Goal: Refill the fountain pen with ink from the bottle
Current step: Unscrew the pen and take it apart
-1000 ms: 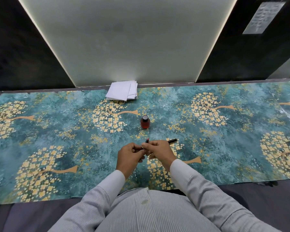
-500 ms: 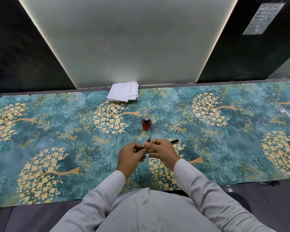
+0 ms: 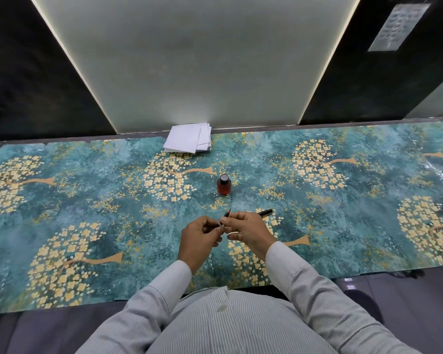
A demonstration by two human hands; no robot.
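The right hand (image 3: 250,229) is curled, its thumb and fingers pinching the pen section (image 3: 227,213), whose dark and red tip sticks up and away from the person toward the ink bottle (image 3: 224,184). The left hand (image 3: 198,237) meets it from the other side, fingers bent, fingertips pinching the near end of the same piece right where the two hands touch. Both wrists are raised a little above the bench (image 3: 62,200), forearms in pale striped sleeves angling inward from the body.

Taking the ink bottle as the marker: it stands upright with its dark cap on, just beyond the hands and well apart from them. The black pen barrel (image 3: 265,212) lies on the bench nearer the person than the bottle and off to its right, partly hidden behind the right hand. A stack of white papers (image 3: 187,139) sits farther back than the bottle, slightly to its left, against the wall edge.
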